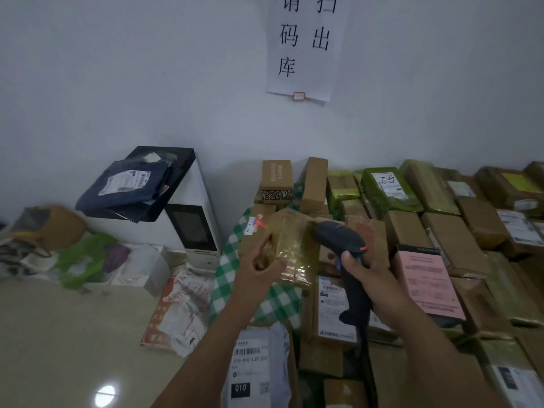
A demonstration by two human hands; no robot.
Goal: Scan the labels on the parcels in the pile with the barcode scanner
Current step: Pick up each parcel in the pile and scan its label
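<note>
left hand (259, 262) grips a parcel (290, 245); right hand (366, 273) grips the scanner (341, 240), which hides the parcel's 3 o'clock edge. pink box (426, 278) at 3, machine (192, 231) at 9.

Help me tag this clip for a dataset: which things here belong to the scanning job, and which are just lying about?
Job: barcode scanner in the right hand; tape-wrapped parcel held by the left hand; parcel pile.
Lying about: white machine; wall sign; green bag.
</note>
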